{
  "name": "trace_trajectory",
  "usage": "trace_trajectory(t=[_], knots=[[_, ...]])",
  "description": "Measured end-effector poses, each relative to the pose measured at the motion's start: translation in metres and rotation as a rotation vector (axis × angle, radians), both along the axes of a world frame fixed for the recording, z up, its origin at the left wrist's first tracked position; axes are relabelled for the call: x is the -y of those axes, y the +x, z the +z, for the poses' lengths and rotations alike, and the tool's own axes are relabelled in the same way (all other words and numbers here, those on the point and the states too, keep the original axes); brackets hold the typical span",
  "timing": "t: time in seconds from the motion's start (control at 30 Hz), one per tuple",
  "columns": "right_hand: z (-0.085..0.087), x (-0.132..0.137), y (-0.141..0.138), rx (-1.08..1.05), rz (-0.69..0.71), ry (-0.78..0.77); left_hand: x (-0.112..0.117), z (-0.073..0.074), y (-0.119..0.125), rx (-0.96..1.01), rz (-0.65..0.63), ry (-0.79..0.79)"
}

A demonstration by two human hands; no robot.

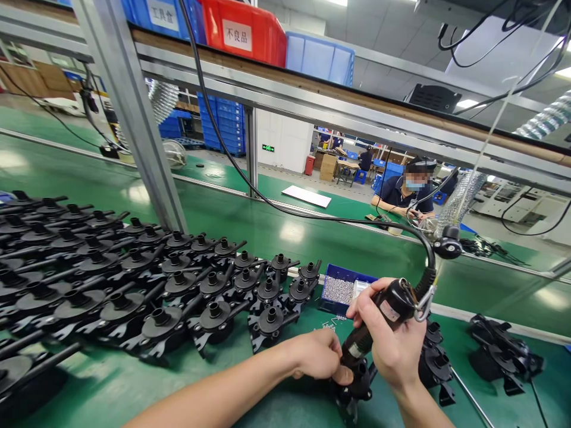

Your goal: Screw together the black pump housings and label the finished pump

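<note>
My right hand (392, 339) is wrapped round the body of a black electric screwdriver (359, 343), which tilts with its lower end down at a black plastic housing (359, 383). A cable runs from its top. At the tool's lower end, my left hand (319, 356) has its fingers curled and the thumb against the housing; whether it pinches a screw there is hidden. Beyond my hands stands a blue bin (330, 306) full of small screws. Several loose screws (328, 326) lie on the green bench in front of it.
Rows of similar black housings (160, 318) cover the left bench. More housings (495, 351) lie at the right, near a thin metal rod (471, 395). A metal upright (134, 119) and a shelf with a red bin (243, 32) rise ahead. Across the line sits a co-worker (408, 193).
</note>
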State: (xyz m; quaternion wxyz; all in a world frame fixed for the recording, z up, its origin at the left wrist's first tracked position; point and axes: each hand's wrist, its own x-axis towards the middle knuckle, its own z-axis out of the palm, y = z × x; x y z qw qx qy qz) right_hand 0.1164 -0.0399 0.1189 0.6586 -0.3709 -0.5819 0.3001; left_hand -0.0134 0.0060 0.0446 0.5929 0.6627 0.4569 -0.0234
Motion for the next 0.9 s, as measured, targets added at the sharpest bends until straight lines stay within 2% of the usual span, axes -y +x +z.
trace_trajectory(t=[0.17,0.37,0.57,0.7,0.8,0.9], knots=[[-0.004,-0.004,0.004,0.004,0.051,0.021,0.001,0.006,0.000,0.011,-0.006,-0.004],[-0.002,-0.002,0.003,-0.030,0.053,-0.010,0.000,-0.002,-0.003,0.016,-0.009,-0.012],[-0.003,-0.008,0.010,0.027,0.089,0.046,0.001,-0.009,0.002,0.092,0.068,0.000],[-0.001,-0.014,0.021,0.076,0.010,0.002,0.001,-0.005,0.003,0.190,0.101,0.171],[0.005,-0.014,0.025,0.143,-0.108,-0.041,0.002,0.004,-0.009,0.156,0.140,0.330],[0.013,-0.008,0.023,0.216,-0.174,-0.081,0.007,0.014,-0.025,0.071,0.069,0.403]])
